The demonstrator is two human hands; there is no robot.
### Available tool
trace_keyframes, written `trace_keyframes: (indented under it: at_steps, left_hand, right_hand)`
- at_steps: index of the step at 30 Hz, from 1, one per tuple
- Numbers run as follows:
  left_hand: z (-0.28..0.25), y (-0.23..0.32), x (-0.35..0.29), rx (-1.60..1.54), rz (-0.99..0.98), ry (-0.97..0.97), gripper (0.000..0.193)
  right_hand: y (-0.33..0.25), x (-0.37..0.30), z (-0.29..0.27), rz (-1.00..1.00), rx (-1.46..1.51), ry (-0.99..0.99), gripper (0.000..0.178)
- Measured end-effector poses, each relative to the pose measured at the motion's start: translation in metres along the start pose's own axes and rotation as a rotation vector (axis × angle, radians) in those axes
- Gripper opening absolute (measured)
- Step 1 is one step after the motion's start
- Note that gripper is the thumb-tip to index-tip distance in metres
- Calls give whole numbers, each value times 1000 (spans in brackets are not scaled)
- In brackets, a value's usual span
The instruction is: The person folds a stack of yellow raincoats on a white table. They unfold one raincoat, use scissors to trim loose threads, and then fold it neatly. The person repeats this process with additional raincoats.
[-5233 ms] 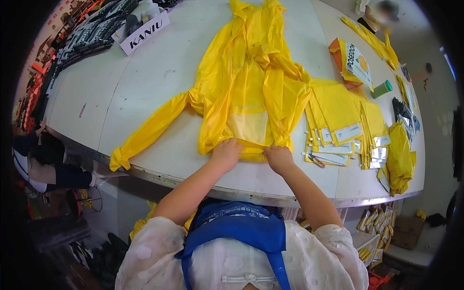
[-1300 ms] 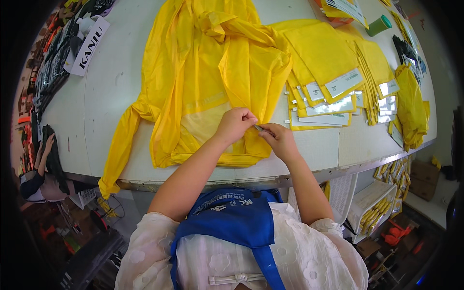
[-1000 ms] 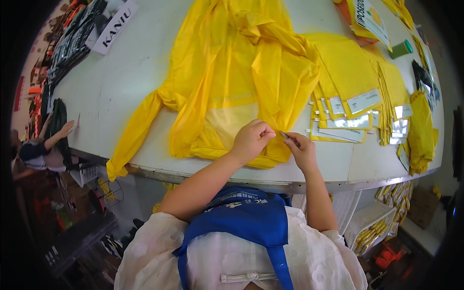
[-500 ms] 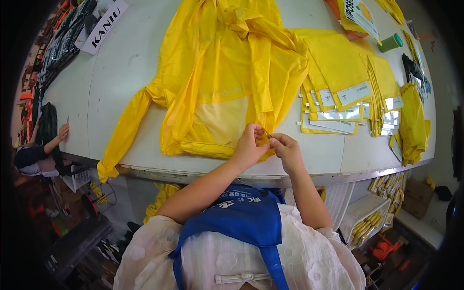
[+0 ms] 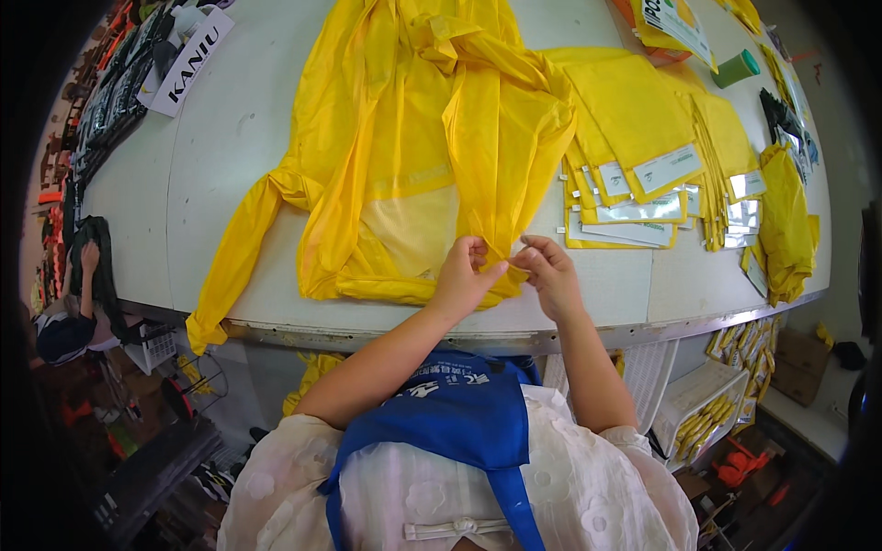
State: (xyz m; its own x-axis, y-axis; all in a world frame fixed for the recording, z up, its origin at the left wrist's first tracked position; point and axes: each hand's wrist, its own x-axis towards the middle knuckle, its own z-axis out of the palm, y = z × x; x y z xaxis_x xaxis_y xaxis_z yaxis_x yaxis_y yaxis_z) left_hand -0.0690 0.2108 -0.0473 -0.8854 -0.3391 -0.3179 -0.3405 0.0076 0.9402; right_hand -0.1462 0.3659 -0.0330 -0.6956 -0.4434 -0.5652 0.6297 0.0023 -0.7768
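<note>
Pinching the near hem of yellow raincoat [image 5: 413,156] with both hands at the front edge of white counter [image 5: 230,119]. Left hand [image 5: 464,275] closed to a fingertip pinch on the hem fold; right hand [image 5: 551,271] likewise closed, thumb and forefinger on the same fold, fingertips of the two hands almost touching. Whether anything besides fabric sits in either grip: cannot tell. Garment spread flat, lying straight ahead of and away from both hands, long axis running from near edge to far side; one sleeve [image 5: 234,266] trailing off to the left and drooping over the counter edge. Both hands equally near the hem; left slightly closer to the garment's centre line.

Just right of the garment: fanned stack of flat yellow pouches [image 5: 634,156], each with a white rectangular label at the near end. Further right, crumpled yellow bundle [image 5: 785,220]. Far right corner: green roll [image 5: 738,69]. Far left: white rectangular sign [image 5: 188,64] with dark lettering, beside dark packaged items [image 5: 115,92].
</note>
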Motion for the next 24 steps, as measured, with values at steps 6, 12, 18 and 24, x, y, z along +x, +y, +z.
trace_keyframes:
  at_steps: [6, 12, 18, 24]
  left_hand:
    - [-3, -12, -6, -229, -133, 67, 26]
    - [-4, -4, -10, -316, -145, 84, 18]
    - [6, -11, -7, -222, -70, 150, 20]
    - [12, -4, -8, -18, 2, 107, 22]
  right_hand:
    - [8, -7, 16, -75, -41, -69, 26]
    - [-46, -8, 25, -596, -1179, -43, 21]
    - [-71, -6, 46, -857, -1617, -144, 17]
    - [-69, 8, 51, -843, -1802, -185, 10]
